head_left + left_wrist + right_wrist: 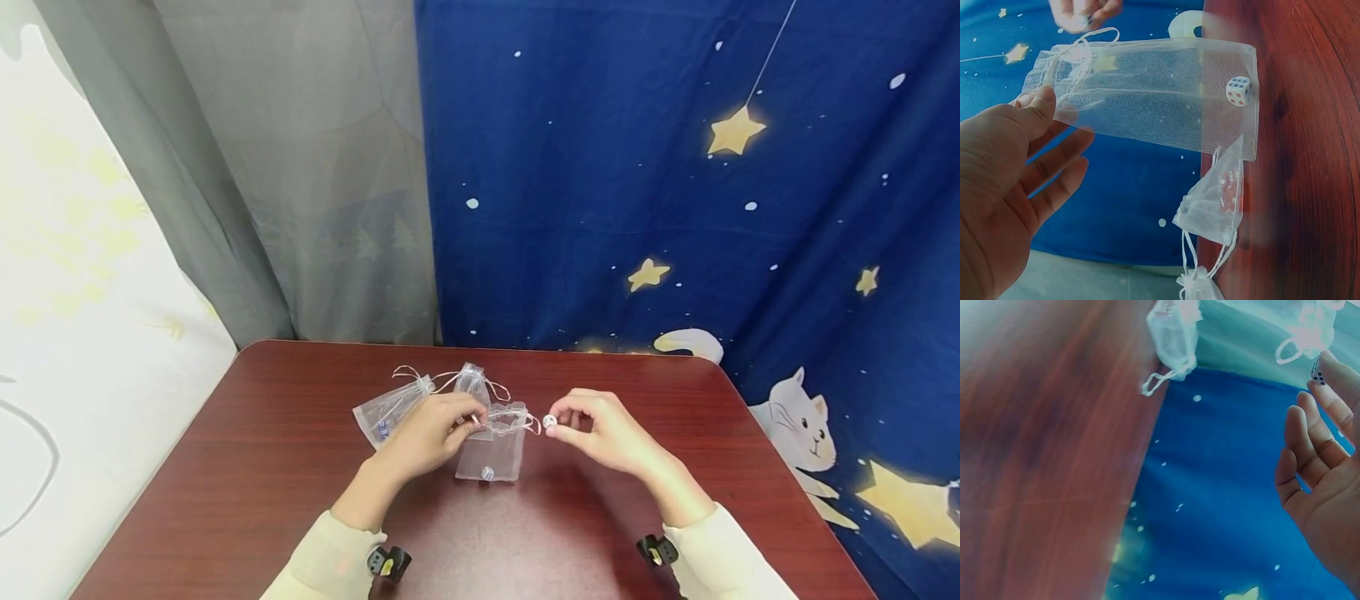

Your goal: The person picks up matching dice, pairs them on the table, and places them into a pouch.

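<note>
My left hand (435, 429) pinches the gathered mouth of a sheer white drawstring bag (1147, 94) between thumb and fingertips. One white die (1239, 91) with coloured pips lies in the bottom of that bag. Between thumb and index finger, my right hand (603, 429) holds a second white die (1317, 372), close to the bag's mouth and its looped drawstring (533, 423). The bag hangs with its mouth up and its bottom toward me.
Behind my left hand, a tied drawstring bag (471, 381) stands on the brown table (300, 417); red dice show through it in the left wrist view. Another sheer bag (382, 410) with blue marks lies to its left. A blue curtain (570, 208) hangs behind.
</note>
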`<state>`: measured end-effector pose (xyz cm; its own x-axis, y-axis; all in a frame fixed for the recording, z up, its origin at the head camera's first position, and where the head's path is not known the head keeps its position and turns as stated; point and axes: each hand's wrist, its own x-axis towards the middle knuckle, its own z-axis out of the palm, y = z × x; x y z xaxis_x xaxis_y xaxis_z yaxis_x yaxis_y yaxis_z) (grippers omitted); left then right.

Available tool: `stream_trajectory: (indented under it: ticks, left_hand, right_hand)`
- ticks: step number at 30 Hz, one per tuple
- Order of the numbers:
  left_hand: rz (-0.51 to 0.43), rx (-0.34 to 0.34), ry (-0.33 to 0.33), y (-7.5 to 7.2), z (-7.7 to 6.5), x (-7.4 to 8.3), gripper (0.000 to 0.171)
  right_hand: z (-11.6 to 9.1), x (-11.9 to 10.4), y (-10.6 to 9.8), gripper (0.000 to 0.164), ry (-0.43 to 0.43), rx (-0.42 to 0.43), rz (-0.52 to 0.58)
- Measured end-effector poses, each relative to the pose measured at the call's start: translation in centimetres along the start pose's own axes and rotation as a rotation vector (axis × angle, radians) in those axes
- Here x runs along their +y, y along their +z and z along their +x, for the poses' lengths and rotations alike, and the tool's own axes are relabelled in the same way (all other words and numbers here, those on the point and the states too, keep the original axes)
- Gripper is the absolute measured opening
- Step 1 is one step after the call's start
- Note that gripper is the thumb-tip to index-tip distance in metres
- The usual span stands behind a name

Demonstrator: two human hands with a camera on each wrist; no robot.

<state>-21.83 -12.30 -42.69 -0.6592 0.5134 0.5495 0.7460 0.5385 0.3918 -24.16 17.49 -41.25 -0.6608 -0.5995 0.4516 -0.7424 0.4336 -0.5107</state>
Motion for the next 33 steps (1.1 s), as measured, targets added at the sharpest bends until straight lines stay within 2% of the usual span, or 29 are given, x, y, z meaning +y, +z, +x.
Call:
stream_trajectory:
  ticks: [9,17,21,25,27,29,32,33]
  left_hand:
    - [-0.016,-0.007,0.02,0.4,0.4,0.3,0.017]
    - [-0.006,0.023,0.065,0.5,0.7,0.4,0.019]
    - [-0.002,0.053,0.085,0.6,0.7,0.4,0.021]
    - [-0.028,0.097,0.117,0.7,0.6,0.2,0.022]
    - [-0.055,0.116,0.134,0.7,0.5,0.1,0.022]
    - [-0.075,0.135,0.146,0.8,0.5,0.0,0.022]
    - [-0.087,0.163,0.156,0.8,0.4,-0.1,0.023]
    - [-0.088,0.176,0.157,0.8,0.3,-0.2,0.024]
  right_hand:
    - [2.8,-1.7,0.5,0.015,-0.066,0.073,0.003]
    - [2.8,-1.7,1.2,0.014,-0.074,0.055,0.016]
    - [2.4,-1.6,1.3,0.027,-0.046,0.04,0.013]
    - [1.9,-1.2,1.6,0.043,-0.011,-0.037,0.005]
    - [1.7,-0.9,1.8,0.039,-0.004,-0.094,-0.001]
    - [1.6,-0.8,2.0,0.026,0.005,-0.137,0.001]
    - [1.4,-0.6,2.2,0.003,0.024,-0.158,0.008]
    - [1.4,-0.6,2.2,0.004,0.035,-0.153,0.007]
